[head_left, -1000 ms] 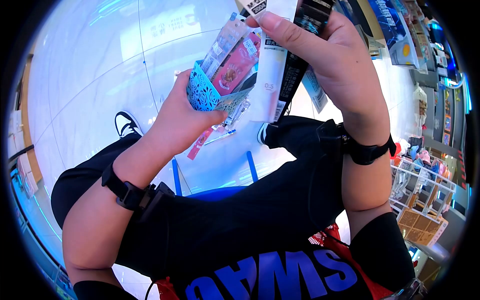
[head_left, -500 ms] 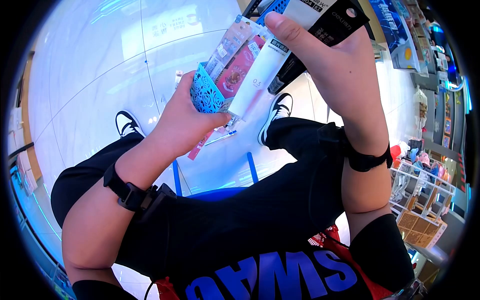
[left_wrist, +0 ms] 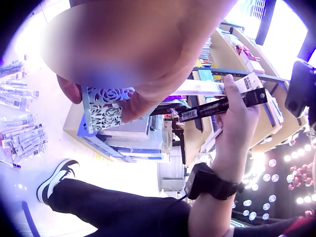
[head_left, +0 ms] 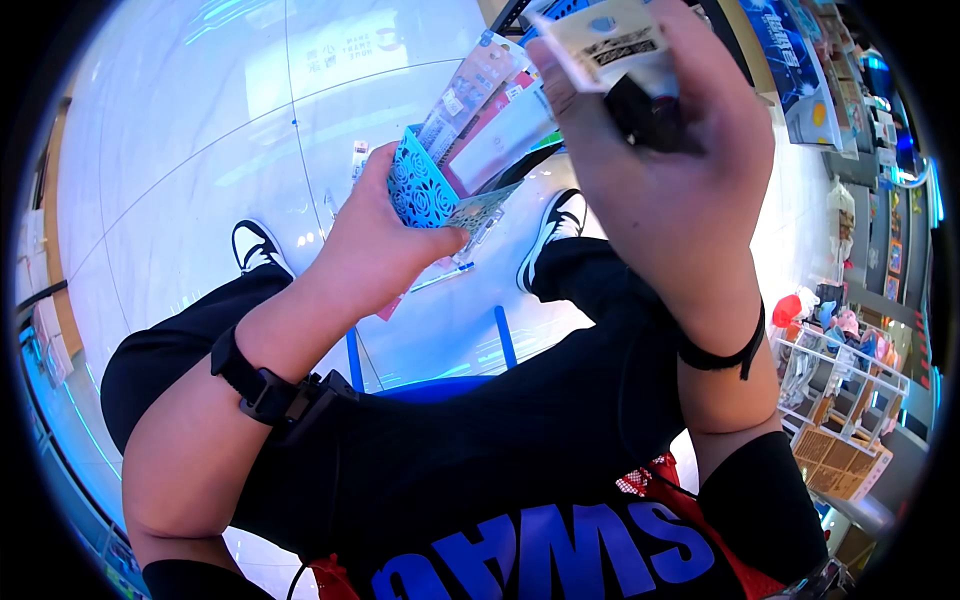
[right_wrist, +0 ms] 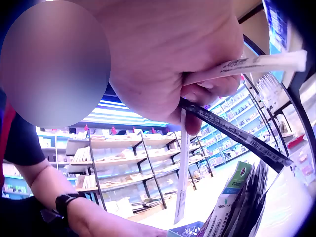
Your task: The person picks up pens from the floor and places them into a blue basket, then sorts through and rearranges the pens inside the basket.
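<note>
My left hand [head_left: 370,240] grips a light blue openwork basket [head_left: 422,185] with a rose pattern, thumb over its near side. Slim packets [head_left: 462,95] stand upright in it, one printed, one pink. Above and to the right, my right hand [head_left: 690,190] holds flat pen packets between thumb and fingers. In the left wrist view a black pen packet [left_wrist: 212,108] and a white pen packet [left_wrist: 197,88] fan out from it. From the right wrist, a white strip [right_wrist: 181,177] points down close to the basket's rim, and the black packet slants over the basket's packets.
Clear packets [left_wrist: 22,138] lie spread on the pale floor at the left. Close by are a black-and-white shoe [head_left: 560,215] and a blue leg of a seat [head_left: 505,335]. A white wire rack [head_left: 840,370] stands at the right, and shelves [right_wrist: 118,168] line the background.
My right hand has swung downward and turned, so its packets, earlier seen flat, now appear partly end-on with their tops tipped toward the camera. The left hand and basket have shifted slightly right.
</note>
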The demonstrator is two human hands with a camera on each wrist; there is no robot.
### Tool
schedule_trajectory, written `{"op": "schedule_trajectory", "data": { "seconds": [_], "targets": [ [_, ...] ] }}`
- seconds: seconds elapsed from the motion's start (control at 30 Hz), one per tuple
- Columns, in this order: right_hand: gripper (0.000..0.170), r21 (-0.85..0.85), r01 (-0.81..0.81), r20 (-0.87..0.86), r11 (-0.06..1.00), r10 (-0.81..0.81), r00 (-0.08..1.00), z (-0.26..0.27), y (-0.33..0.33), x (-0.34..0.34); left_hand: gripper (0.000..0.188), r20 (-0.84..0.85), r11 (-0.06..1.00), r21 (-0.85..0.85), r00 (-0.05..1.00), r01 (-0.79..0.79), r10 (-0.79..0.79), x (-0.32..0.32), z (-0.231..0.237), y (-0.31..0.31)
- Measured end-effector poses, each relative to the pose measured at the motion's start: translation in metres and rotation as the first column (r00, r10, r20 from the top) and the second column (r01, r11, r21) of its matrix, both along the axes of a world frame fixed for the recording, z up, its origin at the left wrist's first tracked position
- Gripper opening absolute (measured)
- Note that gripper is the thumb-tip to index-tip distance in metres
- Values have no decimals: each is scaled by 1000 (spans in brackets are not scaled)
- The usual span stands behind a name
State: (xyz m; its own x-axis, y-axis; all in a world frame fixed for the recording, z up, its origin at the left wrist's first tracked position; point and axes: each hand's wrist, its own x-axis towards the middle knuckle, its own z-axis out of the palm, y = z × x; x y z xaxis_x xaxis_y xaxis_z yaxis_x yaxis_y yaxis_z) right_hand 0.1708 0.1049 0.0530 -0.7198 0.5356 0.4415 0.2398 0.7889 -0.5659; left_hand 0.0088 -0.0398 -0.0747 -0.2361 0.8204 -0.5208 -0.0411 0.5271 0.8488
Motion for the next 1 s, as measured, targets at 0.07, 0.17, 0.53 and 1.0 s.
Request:
{"op": "schedule_trajectory", "data": {
  "seconds": [0.07,0.17,0.53,1.0],
  "targets": [
    [39,360,-102,-45,927,126,991,-15,1,-7,102,23,996,90,1000,-8,6,0,-8,-1],
    [53,406,-78,9,911,81,997,-10,-9,-12,100,-17,997,64,999,31,-30,0,-2,1],
    [49,349,-114,265,930,19,964,-23,-19,-12,98,-14,997,76,1000,23,-23,2,3,-1],
    [29,87,-24,246,996,2,969,4,-7,-9,95,13,995,92,999,-40,39,2,7,0]
  ]
}}
